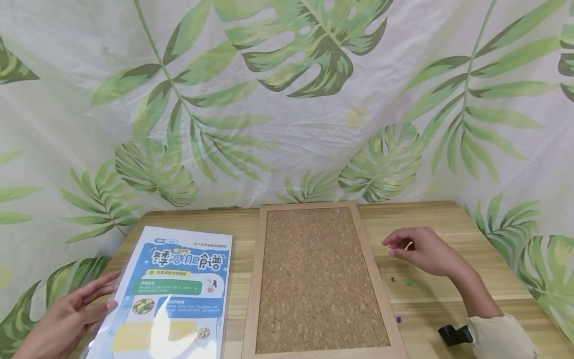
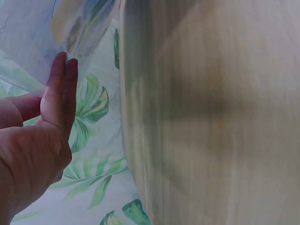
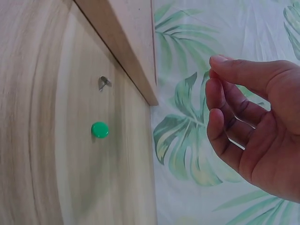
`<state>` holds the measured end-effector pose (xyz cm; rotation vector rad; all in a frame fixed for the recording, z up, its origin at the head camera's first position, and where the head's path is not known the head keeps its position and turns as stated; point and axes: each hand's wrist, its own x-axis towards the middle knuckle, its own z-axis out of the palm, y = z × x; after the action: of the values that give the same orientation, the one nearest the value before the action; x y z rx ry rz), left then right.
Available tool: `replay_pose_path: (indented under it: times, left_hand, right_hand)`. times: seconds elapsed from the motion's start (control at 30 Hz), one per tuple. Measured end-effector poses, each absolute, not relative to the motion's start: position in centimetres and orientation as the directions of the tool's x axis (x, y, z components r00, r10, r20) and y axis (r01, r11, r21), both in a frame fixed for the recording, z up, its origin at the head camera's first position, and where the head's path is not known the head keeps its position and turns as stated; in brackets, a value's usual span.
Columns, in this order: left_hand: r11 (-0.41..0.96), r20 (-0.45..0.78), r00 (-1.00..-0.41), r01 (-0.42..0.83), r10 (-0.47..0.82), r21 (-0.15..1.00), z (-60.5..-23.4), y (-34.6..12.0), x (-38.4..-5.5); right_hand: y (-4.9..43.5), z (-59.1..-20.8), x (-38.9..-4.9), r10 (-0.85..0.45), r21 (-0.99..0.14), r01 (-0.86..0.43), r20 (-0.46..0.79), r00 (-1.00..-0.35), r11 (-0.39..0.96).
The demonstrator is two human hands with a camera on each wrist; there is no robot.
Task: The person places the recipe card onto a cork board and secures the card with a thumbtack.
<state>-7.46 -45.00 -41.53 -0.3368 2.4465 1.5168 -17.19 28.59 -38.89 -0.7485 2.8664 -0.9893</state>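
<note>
On the left, my left hand point(image 1: 67, 316) pinches the left edge of a printed sheet in a clear plastic sleeve point(image 1: 179, 289), its thumb in front. The sleeve tilts up from the table, blue and white with large lettering. In the left wrist view the fingers of my left hand point(image 2: 47, 112) lie along the clear plastic point(image 2: 89, 28). My right hand point(image 1: 423, 249) is raised beside the framed cork board point(image 1: 323, 279), thumb and index fingertips together on a tiny yellowish thumbtack, mostly hidden. In the right wrist view the fingertips of my right hand point(image 3: 253, 112) cover it.
Right of the board, a green thumbtack point(image 3: 100, 130), a metallic-looking one point(image 3: 104, 83) and a purple one point(image 1: 398, 319) lie on the wooden table point(image 1: 430, 219). A leaf-patterned cloth point(image 1: 287, 124) hangs behind. A black strap point(image 1: 455, 335) shows by the right sleeve.
</note>
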Motion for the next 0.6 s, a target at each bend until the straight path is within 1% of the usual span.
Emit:
replay_pose_path:
  times: [0.13,0.2,0.27,0.33,0.43,0.5,0.6]
  left_hand:
    - [0.432,-0.266,-0.963,-0.253,-0.031,0.866,-41.3,-44.7,-7.3]
    - [0.453,-0.260,-0.965,-0.244,-0.027,0.857,-40.9,-44.4,-7.4]
    - [0.428,-0.270,-0.962,-0.257,-0.031,0.867,-40.7,-44.0,-7.6]
    - [0.373,-0.254,-0.967,-0.243,-0.022,0.895,-40.5,-43.6,-7.8]
    - [0.237,-0.220,-0.975,-0.213,0.004,0.948,-40.5,-42.9,-8.1]
    - [0.172,-0.195,-0.981,-0.189,0.020,0.967,-40.6,-42.5,-8.3]
    - [0.110,-0.157,-0.986,-0.151,0.048,0.982,-40.6,-42.1,-8.5]
  right_hand:
    - [28.5,-38.7,-17.2,-0.440,-0.590,-0.427,0.132,-0.888,0.685]
    - [28.3,-38.5,-17.2,-0.438,-0.594,-0.423,0.128,-0.890,0.684]
    - [28.2,-38.4,-17.2,-0.437,-0.600,-0.420,0.127,-0.890,0.681]
    - [28.1,-38.4,-17.2,-0.437,-0.601,-0.421,0.129,-0.890,0.680]
    - [28.1,-38.3,-17.2,-0.439,-0.603,-0.425,0.134,-0.888,0.675]
    - [28.1,-38.3,-17.2,-0.440,-0.605,-0.425,0.134,-0.888,0.673]
    - [28.1,-38.3,-17.2,-0.438,-0.608,-0.424,0.135,-0.889,0.671]
